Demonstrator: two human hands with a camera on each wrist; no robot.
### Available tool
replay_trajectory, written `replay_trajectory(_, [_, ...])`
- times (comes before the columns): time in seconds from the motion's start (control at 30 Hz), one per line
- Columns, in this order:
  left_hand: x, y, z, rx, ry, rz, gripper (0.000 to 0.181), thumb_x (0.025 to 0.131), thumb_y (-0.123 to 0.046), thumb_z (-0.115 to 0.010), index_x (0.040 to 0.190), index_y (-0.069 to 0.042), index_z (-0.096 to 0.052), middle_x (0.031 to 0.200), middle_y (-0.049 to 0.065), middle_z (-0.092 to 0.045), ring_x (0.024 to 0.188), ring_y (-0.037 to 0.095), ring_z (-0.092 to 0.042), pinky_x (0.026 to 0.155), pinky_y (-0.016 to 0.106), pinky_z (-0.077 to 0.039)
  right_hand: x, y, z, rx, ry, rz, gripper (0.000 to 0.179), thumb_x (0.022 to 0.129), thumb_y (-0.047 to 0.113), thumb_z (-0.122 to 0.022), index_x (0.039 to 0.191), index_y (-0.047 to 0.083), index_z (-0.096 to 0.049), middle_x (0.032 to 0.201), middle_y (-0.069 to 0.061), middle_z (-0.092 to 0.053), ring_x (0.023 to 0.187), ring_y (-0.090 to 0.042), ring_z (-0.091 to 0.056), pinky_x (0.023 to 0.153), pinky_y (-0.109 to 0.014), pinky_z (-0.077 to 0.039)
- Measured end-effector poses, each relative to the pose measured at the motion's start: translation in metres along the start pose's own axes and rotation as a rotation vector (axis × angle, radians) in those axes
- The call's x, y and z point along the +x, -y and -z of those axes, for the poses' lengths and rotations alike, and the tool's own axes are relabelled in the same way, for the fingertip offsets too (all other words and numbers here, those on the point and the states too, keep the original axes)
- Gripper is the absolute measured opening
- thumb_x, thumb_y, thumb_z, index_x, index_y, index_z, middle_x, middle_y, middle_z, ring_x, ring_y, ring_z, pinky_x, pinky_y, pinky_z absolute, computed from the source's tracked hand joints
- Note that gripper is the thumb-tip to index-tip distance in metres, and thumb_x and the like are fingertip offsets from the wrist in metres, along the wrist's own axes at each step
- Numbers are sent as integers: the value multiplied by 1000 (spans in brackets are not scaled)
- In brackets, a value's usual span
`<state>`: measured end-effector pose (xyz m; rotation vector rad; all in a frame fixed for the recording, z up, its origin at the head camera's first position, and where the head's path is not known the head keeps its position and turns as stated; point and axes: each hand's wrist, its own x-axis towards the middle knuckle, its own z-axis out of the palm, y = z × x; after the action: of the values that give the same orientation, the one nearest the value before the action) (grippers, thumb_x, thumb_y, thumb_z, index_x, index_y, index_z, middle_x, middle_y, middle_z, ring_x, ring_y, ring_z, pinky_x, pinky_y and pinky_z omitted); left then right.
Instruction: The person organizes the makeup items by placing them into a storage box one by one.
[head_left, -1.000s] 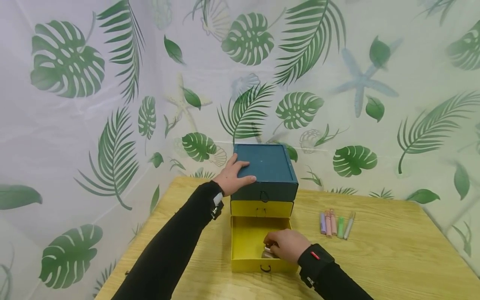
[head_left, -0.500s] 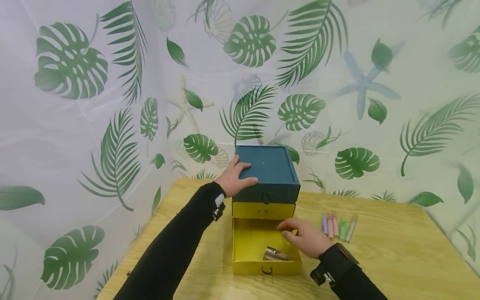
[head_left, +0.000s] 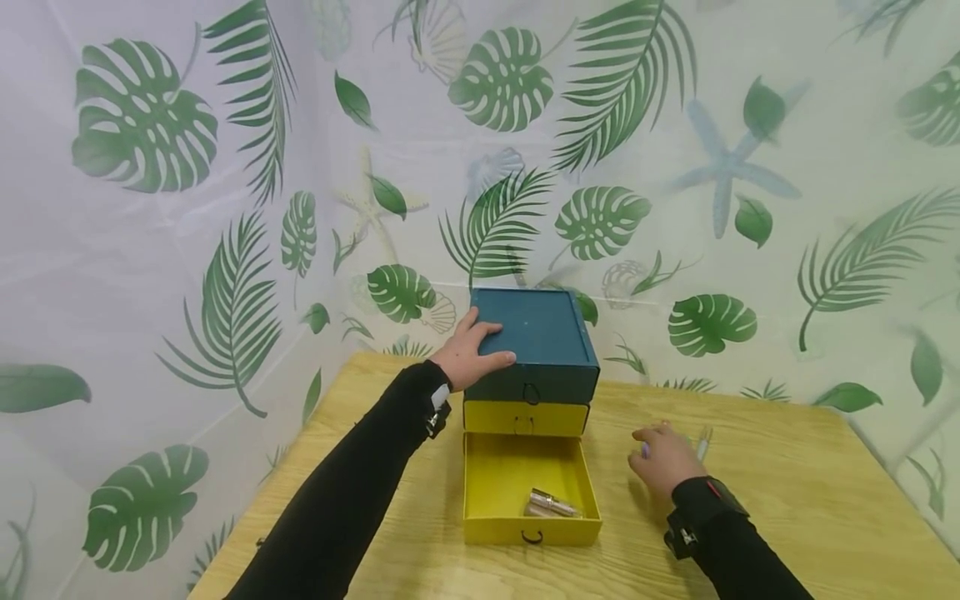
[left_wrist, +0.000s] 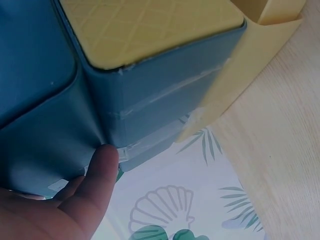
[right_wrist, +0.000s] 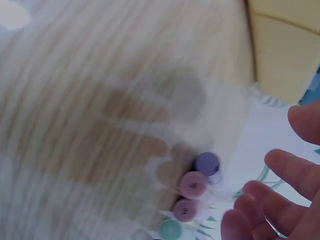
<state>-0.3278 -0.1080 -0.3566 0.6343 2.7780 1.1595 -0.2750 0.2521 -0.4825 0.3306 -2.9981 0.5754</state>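
My left hand [head_left: 472,350] rests on the left edge of a dark blue drawer box [head_left: 540,325], fingers spread over its top. Below, the bottom yellow drawer [head_left: 495,479] is pulled out, with a few shiny metallic lipstick-like tubes [head_left: 553,502] near its front. My right hand [head_left: 666,460] hovers over the row of small tubes on the table, its fingers loosely bent and holding nothing. The right wrist view shows the round ends of a purple tube [right_wrist: 207,164], two pink tubes [right_wrist: 193,185] and a green tube [right_wrist: 170,229], apart from the fingers.
A slim grey-silver tube [head_left: 703,443] lies just right of my right hand. The middle yellow drawer [head_left: 525,418] is closed. Behind the wooden table [head_left: 810,483] hangs a leaf-patterned cloth [head_left: 637,125].
My right hand has let go of the tubes in the drawer, lifted out and moved right to the row on the table. The left hand has stayed on the box.
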Motion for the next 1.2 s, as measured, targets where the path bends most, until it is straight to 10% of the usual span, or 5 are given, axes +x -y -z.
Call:
replay_trajectory(0.47, [1,0,-3,32,-2,-2,68,102,-47,-60,159,-16,-36,170,11,5,155,34,-7,124,46,-30,3,-13,-15,-36,34,-40,37,96,12,-60,124,-9,-66,138,-40,-49,136,-59,-32,108,-73,-37])
replay_trajectory(0.63, [0,1,1,32,-3,7,68,102,-47,-60,159,-17,-35,170,10,6,155,31,-4,124,44,-29,9,-14,-13,33,37,-58,40,97,9,-58,130,-15,-59,139,-41,-47,111,-52,-59,80,-52,-59])
replay_trajectory(0.8, [-2,1,3,27,-7,1,68,102,-45,-60,159,-16,-36,170,11,5,155,32,-5,124,45,-29,7,-13,-11,44,52,-37,33,98,5,-57,124,-14,-63,142,-43,-42,104,-49,-63,61,-38,-52])
replay_trajectory(1.03, [-1,1,1,34,15,-4,69,103,-46,-59,159,-15,-34,170,11,6,155,32,-4,125,46,-28,-1,-9,-13,-33,97,-29,13,97,11,-66,105,2,-72,136,-39,-51,127,-53,-49,80,-51,-60])
replay_trajectory(1.2, [1,-1,-1,39,4,13,68,103,-46,-59,159,-17,-35,170,10,6,155,33,-6,125,46,-27,-2,-2,-11,-67,106,-8,13,97,15,-68,105,6,-73,114,-24,-69,90,-34,-68,65,-42,-59])
